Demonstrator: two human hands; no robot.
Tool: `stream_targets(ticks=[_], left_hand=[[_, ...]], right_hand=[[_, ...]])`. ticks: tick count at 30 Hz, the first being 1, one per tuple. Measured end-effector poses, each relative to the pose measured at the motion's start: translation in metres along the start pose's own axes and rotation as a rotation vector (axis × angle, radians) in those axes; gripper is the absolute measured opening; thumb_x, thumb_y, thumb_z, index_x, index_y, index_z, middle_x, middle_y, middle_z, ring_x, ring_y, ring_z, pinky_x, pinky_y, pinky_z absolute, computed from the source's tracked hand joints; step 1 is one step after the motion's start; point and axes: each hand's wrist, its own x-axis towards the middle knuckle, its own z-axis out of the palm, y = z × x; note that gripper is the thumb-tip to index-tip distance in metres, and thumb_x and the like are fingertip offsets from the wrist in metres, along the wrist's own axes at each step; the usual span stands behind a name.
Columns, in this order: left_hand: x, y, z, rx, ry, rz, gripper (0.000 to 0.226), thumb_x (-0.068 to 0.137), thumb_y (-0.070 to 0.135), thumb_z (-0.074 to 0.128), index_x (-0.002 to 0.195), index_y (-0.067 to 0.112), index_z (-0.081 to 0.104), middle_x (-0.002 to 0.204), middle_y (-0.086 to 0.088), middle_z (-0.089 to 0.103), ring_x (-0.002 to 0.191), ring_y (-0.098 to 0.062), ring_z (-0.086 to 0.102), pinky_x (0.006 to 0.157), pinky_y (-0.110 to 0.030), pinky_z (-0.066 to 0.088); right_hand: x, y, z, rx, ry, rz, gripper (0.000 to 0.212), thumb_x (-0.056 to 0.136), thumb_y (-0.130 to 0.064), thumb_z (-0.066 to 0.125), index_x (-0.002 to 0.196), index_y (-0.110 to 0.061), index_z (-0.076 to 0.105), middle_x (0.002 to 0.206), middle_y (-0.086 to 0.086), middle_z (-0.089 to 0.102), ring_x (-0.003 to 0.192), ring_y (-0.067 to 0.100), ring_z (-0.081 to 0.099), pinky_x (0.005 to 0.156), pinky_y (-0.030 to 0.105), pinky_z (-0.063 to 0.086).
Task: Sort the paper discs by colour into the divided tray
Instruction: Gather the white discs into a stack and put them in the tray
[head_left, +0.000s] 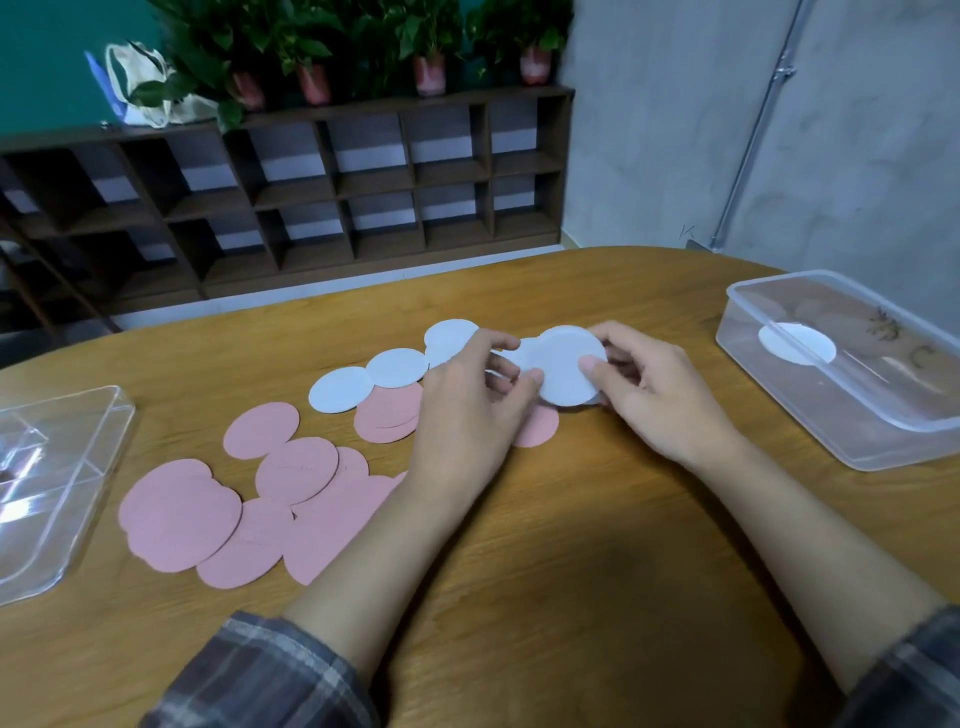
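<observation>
Both hands meet above the middle of the wooden table (597, 519). My left hand (467, 410) and my right hand (649, 384) pinch a small stack of white paper discs (563, 366) between thumbs and fingers, held just above the table. Three more white discs (340, 389) lie in a row to the left of the held stack. Several pink discs (291, 483) overlap across the table's left half, and one pink disc (540, 428) shows under my hands. The clear divided tray (78, 467) sits at the left edge.
A clear plastic box (831, 405) stands at the right with one white disc (795, 343) inside. Beyond the table are a dark cubby shelf (311, 197) with potted plants on top and a grey wall.
</observation>
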Motion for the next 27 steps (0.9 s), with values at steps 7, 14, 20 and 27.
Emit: stream_targets(ticks=[7, 14, 20, 27], left_hand=[[0.009, 0.005, 0.028, 0.391, -0.269, 0.29, 0.025, 0.095, 0.035, 0.069, 0.115, 0.02, 0.07, 0.117, 0.008, 0.068, 0.103, -0.011, 0.063, 0.088, -0.036, 0.054], [0.01, -0.001, 0.032, 0.454, -0.355, 0.292, 0.045, 0.098, 0.045, 0.065, 0.133, 0.017, 0.067, 0.138, 0.004, 0.065, 0.126, -0.015, 0.058, 0.104, -0.034, 0.047], [0.008, 0.0, 0.035, 0.532, -0.346, 0.335, 0.037, 0.101, 0.045, 0.06, 0.124, 0.019, 0.073, 0.12, 0.004, 0.064, 0.104, -0.02, 0.062, 0.088, -0.04, 0.05], [0.009, -0.006, 0.036, 0.604, -0.185, 0.459, 0.051, 0.107, 0.046, 0.028, 0.095, 0.018, 0.069, 0.082, 0.003, 0.067, 0.086, -0.024, 0.056, 0.076, -0.041, 0.046]], right_hand=[[0.009, 0.024, -0.007, 0.021, 0.328, 0.15, 0.009, 0.099, -0.027, 0.055, 0.097, -0.029, 0.064, 0.09, 0.011, 0.069, 0.079, 0.036, 0.06, 0.079, 0.049, 0.051], [0.011, 0.026, -0.007, -0.004, 0.363, 0.191, 0.01, 0.099, -0.03, 0.055, 0.098, -0.034, 0.063, 0.091, 0.011, 0.07, 0.08, 0.033, 0.062, 0.078, 0.045, 0.052], [0.01, 0.023, -0.006, -0.028, 0.336, 0.181, 0.009, 0.099, -0.028, 0.056, 0.099, -0.031, 0.064, 0.091, 0.018, 0.069, 0.08, 0.036, 0.061, 0.078, 0.044, 0.052], [0.01, 0.021, -0.005, -0.011, 0.3, 0.164, 0.011, 0.097, -0.027, 0.058, 0.096, -0.035, 0.066, 0.087, 0.008, 0.069, 0.078, 0.033, 0.062, 0.08, 0.045, 0.051]])
